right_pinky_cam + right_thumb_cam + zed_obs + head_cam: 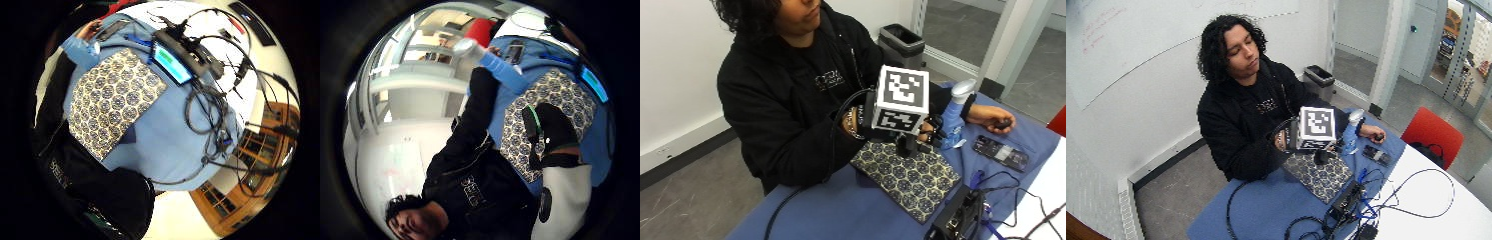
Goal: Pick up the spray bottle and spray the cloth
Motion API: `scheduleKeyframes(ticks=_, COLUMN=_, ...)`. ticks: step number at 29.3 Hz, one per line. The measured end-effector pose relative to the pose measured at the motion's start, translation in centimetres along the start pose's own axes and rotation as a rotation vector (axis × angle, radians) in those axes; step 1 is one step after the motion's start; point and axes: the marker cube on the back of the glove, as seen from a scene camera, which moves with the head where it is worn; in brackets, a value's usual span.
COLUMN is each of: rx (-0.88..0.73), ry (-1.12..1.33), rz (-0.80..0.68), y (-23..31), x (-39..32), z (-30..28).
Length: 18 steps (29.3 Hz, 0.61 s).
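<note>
A person (793, 85) in a black hoodie sits at a table (840, 210) covered in blue. Taking the patterned cloth (909, 177) as the landmark: it lies flat on the blue cover in front of the person, one corner pointing towards the table's near edge.

The gloved right hand (923, 132) hangs above the cloth's far end, close to the person's chest, with a dark stub reaching down from it towards the cloth; whether that stub touches the cloth cannot be told. Most of the hand is hidden from the outside view. In the thumb side palm view black fingers (555, 130) stretch out over the cloth (555, 105) and nothing lies between them, so the hand seems spread and holds nothing.

The bottle (954, 117), blue with a white spray head, stands upright on the cover just past the cloth's far corner, beside the gloved hand; contact between hand and bottle cannot be made out. In the thumb side palm view the bottle (490, 62) is apart from the fingers.

The bare left hand (989, 119) rests on the cover beyond the bottle, farther from the cloth. A phone (1001, 152) lies flat past the cloth's far side, near that hand. A black device (959, 217) sits beside the cloth's near corner.
</note>
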Motion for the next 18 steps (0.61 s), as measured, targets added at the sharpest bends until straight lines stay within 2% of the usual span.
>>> scheduleKeyframes(ticks=4, rx=0.043, ry=0.066, rz=0.051, y=0.5, x=0.3, z=-0.5)
scheduleKeyframes(ticks=18, rx=0.044, ry=0.097, rz=0.027, y=1.3, x=-0.5, z=-0.6)
